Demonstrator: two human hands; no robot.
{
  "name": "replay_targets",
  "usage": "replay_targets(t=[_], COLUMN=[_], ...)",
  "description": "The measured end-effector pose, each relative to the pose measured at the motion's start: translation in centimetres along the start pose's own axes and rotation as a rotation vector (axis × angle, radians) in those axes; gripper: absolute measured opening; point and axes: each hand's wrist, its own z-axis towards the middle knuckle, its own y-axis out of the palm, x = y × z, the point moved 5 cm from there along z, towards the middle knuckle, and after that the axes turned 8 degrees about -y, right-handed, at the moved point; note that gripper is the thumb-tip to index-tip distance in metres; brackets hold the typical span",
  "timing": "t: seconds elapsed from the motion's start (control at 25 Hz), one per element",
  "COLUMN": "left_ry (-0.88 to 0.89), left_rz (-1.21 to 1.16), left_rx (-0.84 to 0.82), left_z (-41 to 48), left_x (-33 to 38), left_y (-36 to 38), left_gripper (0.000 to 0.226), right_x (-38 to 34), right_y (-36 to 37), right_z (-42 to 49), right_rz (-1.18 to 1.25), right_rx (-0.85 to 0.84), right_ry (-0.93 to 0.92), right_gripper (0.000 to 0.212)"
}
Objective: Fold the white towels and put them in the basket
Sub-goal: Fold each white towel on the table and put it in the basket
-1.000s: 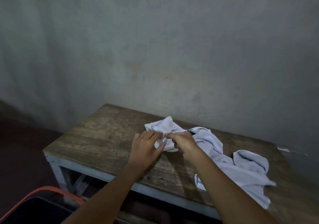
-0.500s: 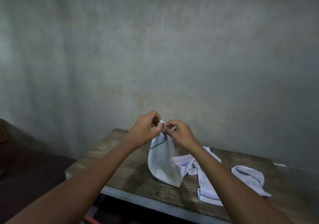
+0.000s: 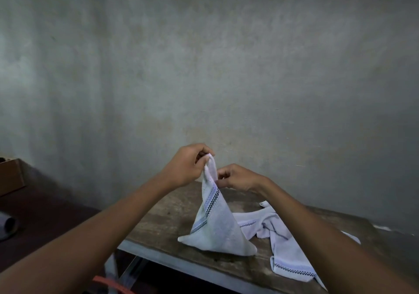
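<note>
White towel (image 3: 215, 230), checker-trimmed, hangs tent-like, pinched near its top by left hand (image 3: 188, 166) and right hand (image 3: 240, 178).

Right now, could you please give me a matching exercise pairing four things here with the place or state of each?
1. left hand
2. held towel
3. loose towels
4. basket

A. orange rim, below the near edge of the table
B. lying crumpled on the table
C. pinching a towel's top corner
D. drawn up to a peak

Pairs: 1-C, 2-D, 3-B, 4-A.
</note>
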Motion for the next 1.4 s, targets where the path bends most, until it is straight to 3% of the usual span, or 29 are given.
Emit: replay_targets(t=[0.08,0.2,0.32,0.48,0.84,1.0,1.12,1.24,1.4], left_ry=[-0.022,-0.072,-0.087,-0.017,-0.031,-0.086,-0.104,-0.095,-0.027], left_rz=[-0.007,0.016,-0.015,-0.061,0.024,0.053,0.119,0.151,0.173], left_rx=[0.009,0.086,0.164,0.26,0.366,0.395,0.311,0.356,0.494], left_z=[0.3,1.3,3.7,7.9,8.6,8.0,7.6,7.8,9.1], left_x=[-0.7,-1.9,-1.0,2.8,4.9,3.7,3.1,3.8,7.5], left_y=[-1.0,-2.8,-4.4,-7.1,-9.2,-11.1,-11.8,-13.3,-17.3], left_gripper=[0.013,0.009,0.007,0.006,0.012,0.012,0.006,0.004,0.01], right_x=[-0.1,-1.2,-3.8,-7.1,-3.3,-4.3,-5.2,-8.0,-13.7], right_y=[-1.1,-5.2,-9.3,-12.7,-16.6,-18.7,-19.9,-22.7,-25.3], right_z=[0.5,1.4,2.1,1.3,-4.3,-6.6,-7.4,-8.3,-9.4], right_rz=[-0.124,-0.221,-0.28,-0.178,-0.585,-0.651,-0.775,-0.83,-0.881], right_rx=[0.022,0.23,0.329,0.309,0.343,0.369,0.274,0.551,0.608], right_ry=[-0.005,-0.057,-0.126,-0.147,0.098,0.119,0.171,0.108,0.037], right_gripper=[0.014,0.026,0.026,0.016,0.012,0.033,0.021,0.021,0.018])
